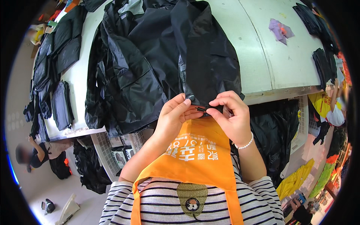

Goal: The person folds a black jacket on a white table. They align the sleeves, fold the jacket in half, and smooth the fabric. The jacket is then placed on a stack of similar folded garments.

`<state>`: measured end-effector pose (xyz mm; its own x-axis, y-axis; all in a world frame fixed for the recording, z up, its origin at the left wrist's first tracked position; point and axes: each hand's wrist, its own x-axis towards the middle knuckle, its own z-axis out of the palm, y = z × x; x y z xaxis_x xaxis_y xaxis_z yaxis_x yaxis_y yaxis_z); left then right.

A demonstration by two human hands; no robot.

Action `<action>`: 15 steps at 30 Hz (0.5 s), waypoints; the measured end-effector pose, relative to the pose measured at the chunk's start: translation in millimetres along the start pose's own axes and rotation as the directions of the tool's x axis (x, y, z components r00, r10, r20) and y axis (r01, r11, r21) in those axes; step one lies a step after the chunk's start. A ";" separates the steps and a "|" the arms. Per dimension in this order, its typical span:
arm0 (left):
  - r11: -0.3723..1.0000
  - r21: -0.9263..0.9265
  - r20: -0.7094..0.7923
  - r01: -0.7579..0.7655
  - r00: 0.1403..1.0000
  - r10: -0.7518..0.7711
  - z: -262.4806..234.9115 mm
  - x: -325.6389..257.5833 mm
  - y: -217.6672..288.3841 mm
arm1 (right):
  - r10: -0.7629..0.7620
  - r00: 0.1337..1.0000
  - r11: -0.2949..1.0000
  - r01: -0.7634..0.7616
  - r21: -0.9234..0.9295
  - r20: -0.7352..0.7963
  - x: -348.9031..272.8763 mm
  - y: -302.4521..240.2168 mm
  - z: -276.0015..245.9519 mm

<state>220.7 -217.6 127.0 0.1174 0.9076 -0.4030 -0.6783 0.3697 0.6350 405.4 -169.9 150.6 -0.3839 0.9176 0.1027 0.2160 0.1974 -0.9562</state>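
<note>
A black jacket (146, 71) of thin, shiny cloth lies spread on the pale table before me. My left hand (174, 112) is closed on its near edge, the thumb beside a small round shiny button or cord stopper (191, 97). Close to its right, my right hand (231, 110) pinches a small narrow black piece (201, 109) between thumb and forefinger, at the same edge. Whether this piece is a cord end or a tab is too small to tell. The fingertips of both hands are almost together, just above my orange apron (187, 161).
Folded black garments (62, 101) lie along the table's left side, and more (324, 67) at the right. A purple cloth scrap (280, 30) rests on the table (258, 63). White crates (103, 150) and dark cloth stand below the near edge. Other people are at both sides.
</note>
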 end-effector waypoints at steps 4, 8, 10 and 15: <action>0.996 0.093 0.014 -0.007 1.000 0.005 7.2 -1.0 2.3 | 0.021 1.000 1.000 -0.021 0.003 -0.019 -0.2 -3.4 -6.0; 1.000 -0.006 0.061 0.012 0.998 -0.011 6.3 -1.2 2.2 | 0.051 0.999 0.999 -0.051 0.008 -0.011 -0.3 -6.7 -10.6; 0.998 -0.049 0.080 0.030 0.996 -0.027 3.0 -1.6 -0.5 | 0.026 0.999 0.999 -0.025 0.031 -0.038 -1.9 -7.4 -10.2; 0.998 -0.037 0.058 -0.048 0.997 0.050 0.1 2.6 4.3 | -0.015 0.991 0.994 0.028 0.101 -0.134 -2.2 5.0 -18.8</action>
<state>218.2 -213.6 128.8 0.1253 0.9349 -0.3320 -0.7097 0.3183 0.6285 424.2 -164.5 150.8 -0.2634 0.9525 0.1525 0.1133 0.1876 -0.9757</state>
